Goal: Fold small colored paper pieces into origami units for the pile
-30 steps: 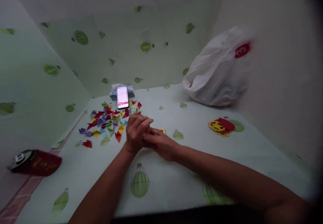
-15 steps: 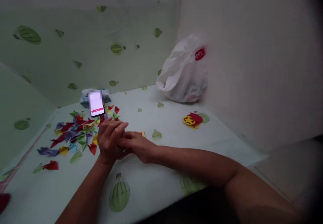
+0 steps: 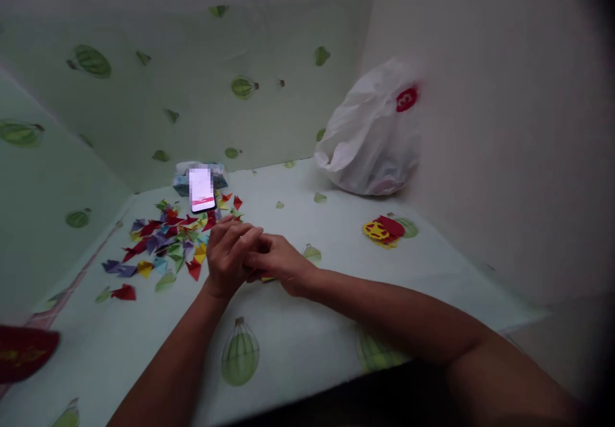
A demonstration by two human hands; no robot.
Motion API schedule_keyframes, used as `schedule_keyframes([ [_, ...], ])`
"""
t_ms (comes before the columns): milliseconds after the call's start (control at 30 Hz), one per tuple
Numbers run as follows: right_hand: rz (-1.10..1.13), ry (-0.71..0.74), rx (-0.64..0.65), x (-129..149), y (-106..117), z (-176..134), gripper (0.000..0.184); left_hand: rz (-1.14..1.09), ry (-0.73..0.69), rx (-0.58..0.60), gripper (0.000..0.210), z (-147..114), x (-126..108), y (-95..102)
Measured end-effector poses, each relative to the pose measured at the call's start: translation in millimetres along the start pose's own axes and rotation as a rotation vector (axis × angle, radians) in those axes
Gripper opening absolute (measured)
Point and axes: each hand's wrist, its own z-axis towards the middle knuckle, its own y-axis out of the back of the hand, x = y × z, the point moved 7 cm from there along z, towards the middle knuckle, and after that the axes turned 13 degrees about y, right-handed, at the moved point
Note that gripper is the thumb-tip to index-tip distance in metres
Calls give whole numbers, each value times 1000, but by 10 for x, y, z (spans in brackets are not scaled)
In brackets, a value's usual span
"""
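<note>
My left hand [image 3: 230, 257] and my right hand [image 3: 283, 263] meet over the table, fingers curled together. Whatever lies between the fingers is hidden by the hands. A small yellow edge [image 3: 268, 279] shows just below the right hand; I cannot tell whether it is held or lies on the table. To the left of my hands spreads a loose pile of folded paper pieces [image 3: 156, 242] in red, purple, green, yellow and blue.
A lit phone [image 3: 202, 190] leans on a tissue box [image 3: 220, 177] behind the pile. At the back right stands a white plastic bag [image 3: 369, 138]. Red and yellow cut-outs [image 3: 383, 230] lie right of my hands. A dark red object [image 3: 26, 353] is at the left edge.
The view has turned left, so everything sits further right. The hands stay together; the red and yellow piece seen behind the right hand is now out of sight there.
</note>
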Motion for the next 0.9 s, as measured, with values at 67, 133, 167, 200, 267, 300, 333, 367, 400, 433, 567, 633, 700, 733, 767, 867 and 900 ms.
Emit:
schedule_keyframes([
  [67,-2,37,-29,17,12,-11,36,13,4,12,21,-11,-2,-6],
  [133,65,20,-18,-21,-24,-42,34,-19,1,26,20,-27,-11,-9],
  [167,98,-15,3,-56,-53,-63,33,-21,17,21,20,-32,0,-6],
  [200,119,-52,23,-85,-78,-84,35,-9,43,16,20,-36,22,-7],
  [267,99,-71,26,-78,-74,-97,38,10,58,8,18,-43,55,-8],
  [300,79,-63,16,-50,-53,-91,39,21,61,6,18,-44,72,-10],
  [333,55,-56,6,-19,-29,-80,40,36,66,6,18,-42,91,-14],
  [367,20,-47,-14,10,2,-66,40,50,77,-3,18,-38,111,-11],
  [400,-5,-33,-39,33,32,-55,41,65,102,-21,19,-32,134,-2],
  [433,-25,-22,-54,39,47,-51,40,72,134,-47,19,-28,156,12],
  [567,-56,102,-23,-37,-62,-136,27,-58,359,-110,16,-40,282,29],
  [633,-193,229,-6,-49,-138,-230,22,-255,659,-154,14,-114,496,7],
  [700,-406,362,75,-22,-240,-317,7,-552,1051,-287,7,-307,762,-48],
  [733,-542,457,122,18,-292,-354,11,-608,1136,-327,6,-365,823,-75],
  [767,-667,555,163,60,-337,-387,20,-642,1186,-354,5,-406,864,-98],
  [867,-936,820,289,117,-465,-485,38,-771,1334,-356,9,-520,937,-223],
  [900,-991,865,351,89,-511,-517,43,-817,1375,-347,11,-550,942,-266],
])
